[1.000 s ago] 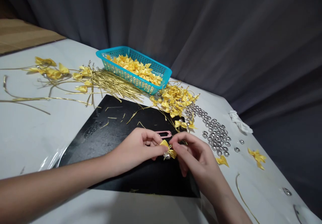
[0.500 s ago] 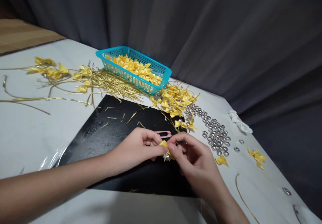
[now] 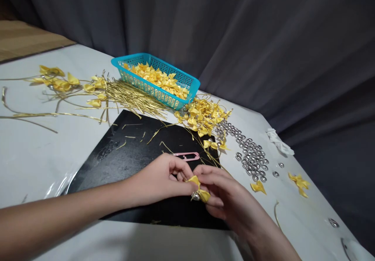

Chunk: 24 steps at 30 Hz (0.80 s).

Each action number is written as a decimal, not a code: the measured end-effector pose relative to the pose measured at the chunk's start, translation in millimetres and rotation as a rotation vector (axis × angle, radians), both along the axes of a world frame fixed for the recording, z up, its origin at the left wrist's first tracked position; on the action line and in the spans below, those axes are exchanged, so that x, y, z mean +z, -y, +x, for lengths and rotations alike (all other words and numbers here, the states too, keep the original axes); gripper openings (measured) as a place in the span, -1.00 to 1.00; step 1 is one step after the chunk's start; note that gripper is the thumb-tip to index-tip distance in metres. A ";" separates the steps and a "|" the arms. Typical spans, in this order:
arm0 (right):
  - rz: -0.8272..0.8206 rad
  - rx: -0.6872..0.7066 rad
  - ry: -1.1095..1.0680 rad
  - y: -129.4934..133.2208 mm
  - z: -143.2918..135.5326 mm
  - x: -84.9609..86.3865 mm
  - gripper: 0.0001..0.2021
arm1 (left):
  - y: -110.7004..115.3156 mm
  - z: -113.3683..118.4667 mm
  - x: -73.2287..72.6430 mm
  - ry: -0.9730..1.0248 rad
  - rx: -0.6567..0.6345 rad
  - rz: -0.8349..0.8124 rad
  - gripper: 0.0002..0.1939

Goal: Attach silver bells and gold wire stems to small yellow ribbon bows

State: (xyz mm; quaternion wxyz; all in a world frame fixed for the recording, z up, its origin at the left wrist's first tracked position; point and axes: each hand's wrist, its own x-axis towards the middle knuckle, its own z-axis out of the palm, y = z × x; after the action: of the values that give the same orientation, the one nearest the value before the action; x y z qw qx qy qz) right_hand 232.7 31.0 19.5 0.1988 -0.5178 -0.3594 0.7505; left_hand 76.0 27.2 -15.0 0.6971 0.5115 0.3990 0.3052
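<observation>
Between my hands, low over the black mat [image 3: 102, 175], is a small yellow ribbon bow [image 3: 204, 195] with a silver bead [image 3: 195, 195] at its middle. The thumb and fingers of my left hand [image 3: 161, 177] pinch its left side. From the right, my right hand [image 3: 231, 192] has its fingers closed around the bow's back and right edge; the exact grip there is partly hidden. Just beyond the fingers, a pink snips-like tool or clip [image 3: 190, 156] lies on the mat.
Behind the mat stand a blue basket [image 3: 191, 83] of yellow ribbon pieces, a bundle of gold wires [image 3: 134, 99] and a heap of yellow bows [image 3: 205, 114]. Silver beads [image 3: 253, 157] spread to the right. More bows on wires [image 3: 60, 83] lie left. A grey curtain [image 3: 234, 30] hangs behind.
Both hands have come slightly nearer to me with the bow. My right hand has turned and its fingers have shifted behind the bow, so more of the bow and the pink object shows.
</observation>
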 end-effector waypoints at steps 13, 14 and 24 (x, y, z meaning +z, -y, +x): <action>0.032 0.040 0.052 -2.2 3.3 5.1 -0.76 | -0.7 -0.1 1.5 0.018 0.072 -0.009 -0.89; 0.084 0.061 0.080 -2.2 3.9 4.8 -0.75 | -0.8 -0.2 1.6 0.016 0.083 -0.013 -0.89; 0.828 0.110 0.452 4.5 3.6 6.6 -0.89 | -1.0 -2.1 4.8 0.063 0.210 -0.067 -0.85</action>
State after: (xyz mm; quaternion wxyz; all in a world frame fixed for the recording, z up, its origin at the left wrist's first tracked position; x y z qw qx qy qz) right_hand 236.3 26.5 26.0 0.2652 -0.5253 -0.6895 0.4222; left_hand 73.9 28.2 -10.2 0.6901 0.4335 0.4385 0.3789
